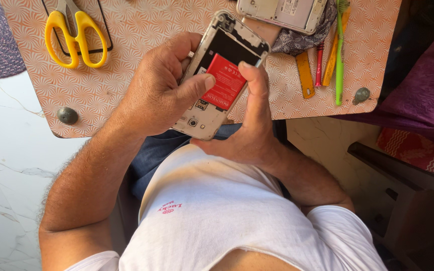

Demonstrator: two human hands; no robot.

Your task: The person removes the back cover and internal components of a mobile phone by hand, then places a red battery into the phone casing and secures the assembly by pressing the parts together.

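I see the phone (212, 80), back open, gripped in both hands over my lap, its long axis tilted up-right. My left hand (159, 90) and right hand (249, 125) each thumb the red battery (224, 82), half-seated in its bay.

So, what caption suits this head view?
Both hands, left hand and right hand, press a red battery into an opened phone.

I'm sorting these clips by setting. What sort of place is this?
Probably a small phone-repair bench. Both hands, left hand and right hand, hold an opened white smartphone with a red rectangular battery; a second opened phone, yellow-handled scissors and thin hand tools lie on the orange patterned board.
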